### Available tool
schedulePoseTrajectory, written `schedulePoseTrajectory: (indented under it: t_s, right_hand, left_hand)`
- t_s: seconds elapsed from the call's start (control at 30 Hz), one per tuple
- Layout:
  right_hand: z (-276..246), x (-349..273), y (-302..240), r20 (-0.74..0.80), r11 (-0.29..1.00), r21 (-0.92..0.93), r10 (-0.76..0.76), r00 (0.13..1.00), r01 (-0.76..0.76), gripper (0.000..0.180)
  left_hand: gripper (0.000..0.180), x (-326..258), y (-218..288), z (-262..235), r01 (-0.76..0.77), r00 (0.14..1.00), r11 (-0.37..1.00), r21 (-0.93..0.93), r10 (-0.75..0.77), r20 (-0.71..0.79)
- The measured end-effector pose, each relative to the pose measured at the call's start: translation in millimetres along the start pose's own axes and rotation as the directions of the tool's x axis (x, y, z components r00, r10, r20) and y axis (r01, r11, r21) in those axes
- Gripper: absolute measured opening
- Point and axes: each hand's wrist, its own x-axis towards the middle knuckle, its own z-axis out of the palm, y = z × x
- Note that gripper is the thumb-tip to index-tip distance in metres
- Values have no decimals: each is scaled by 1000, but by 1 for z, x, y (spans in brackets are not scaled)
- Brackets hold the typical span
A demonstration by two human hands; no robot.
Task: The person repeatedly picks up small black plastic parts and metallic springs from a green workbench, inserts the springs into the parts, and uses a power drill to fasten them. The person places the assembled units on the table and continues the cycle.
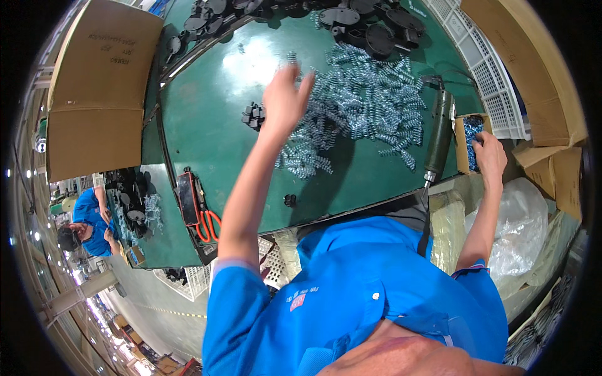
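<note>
My left hand (pixel 287 97) is over the green table, slightly blurred, thumb and fingers apart at the left edge of a heap of metal coil springs (pixel 376 94). One spring lies just past its fingertips. Beside its wrist sits a cluster of small black blocks (pixel 253 116). My right hand (pixel 490 155) reaches into a small cardboard box (pixel 463 145) of small bluish metal parts, perhaps screws (pixel 473 130). Its fingers are bent together over them; what they grip is hidden.
A green power screwdriver (pixel 440 135) lies left of the small box. Black plastic parts (pixel 379 39) cover the far edge. Orange-handled scissors (pixel 207 225) rest at the left. A small black piece (pixel 290 200) lies near the front edge. Another person (pixel 91 219) works at the far left.
</note>
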Motion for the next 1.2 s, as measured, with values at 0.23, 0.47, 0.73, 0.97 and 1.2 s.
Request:
schedulePoseTrajectory:
  t_s: [0.23, 0.47, 0.73, 0.97, 1.2]
  right_hand:
    - [17, 7, 15, -27, 996, 88, 21, 999, -18, 17]
    - [34, 6, 29, -192, 970, 244, 71, 979, -22, 21]
    - [57, -10, 42, -328, 742, 661, 151, 932, 113, 16]
    - [71, 2, 77, -239, 622, 779, 187, 953, 74, 17]
    - [48, -97, 36, 33, 62, 997, 182, 983, -45, 7]
  left_hand:
    - [42, 175, 31, 105, 214, 971, 977, -12, -215, -104]
    - [29, 127, 36, 21, -203, 957, 970, -136, 167, -237]
    - [31, -48, 53, -64, -92, 825, 988, -124, 146, 547]
    - [67, -92, 53, 17, 67, 742, 996, 55, -86, 665]
    - [36, -84, -14, -21, 61, 953, 960, 274, -137, 269]
